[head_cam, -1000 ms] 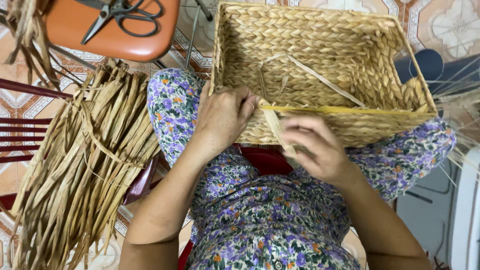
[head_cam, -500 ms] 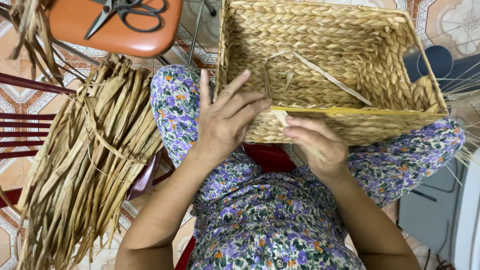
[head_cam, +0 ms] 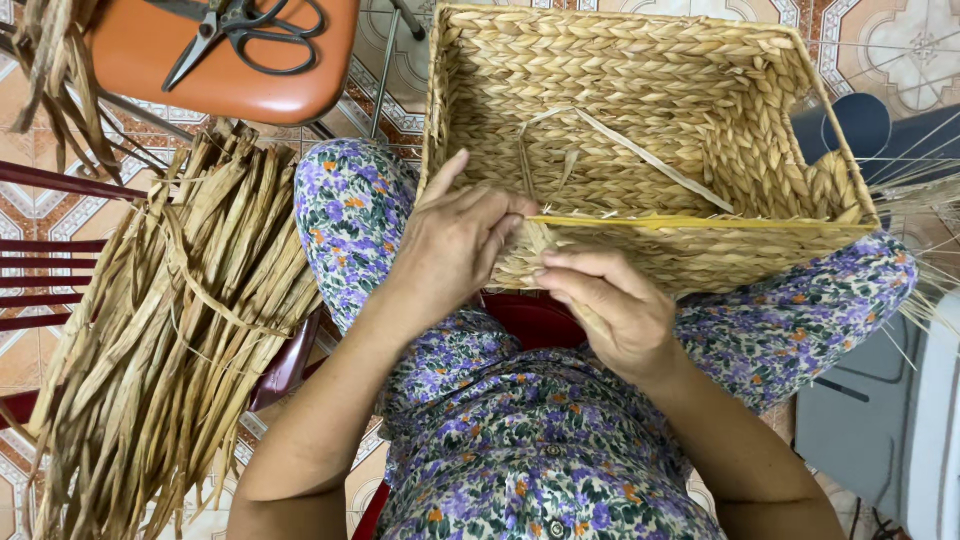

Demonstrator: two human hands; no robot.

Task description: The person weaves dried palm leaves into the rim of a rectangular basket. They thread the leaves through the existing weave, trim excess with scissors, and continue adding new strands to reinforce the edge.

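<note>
Both hands meet at the near rim of a rectangular woven basket resting across the lap of a seated person in a purple floral dress. Left hand, at about nine o'clock from the rim's midpoint, lies palm-down with the thumb raised and the fingertips curled onto the rim, pinching a flat straw strand where it joins the weave. Right hand, at about six o'clock from the same point, is loosely closed, fingers folded under and thumb on top, gripping the lower end of that strand; its palm and the strand's tail are hidden beneath the knuckles, so how much fibre it holds is hard to make out.

A yellow rod runs along the near rim toward three o'clock. Loose strands lie inside the basket. The basket's far edge is cut off at the top of the frame.

At nine o'clock, a bundle of dried fibre strips leans over a dark red chair, running out of view at the bottom. At eleven o'clock, scissors lie on an orange stool, their handles partly cropped. Both forearms rise from the lower edge, elbows out of view. Grey objects at four o'clock are too cropped to identify.
</note>
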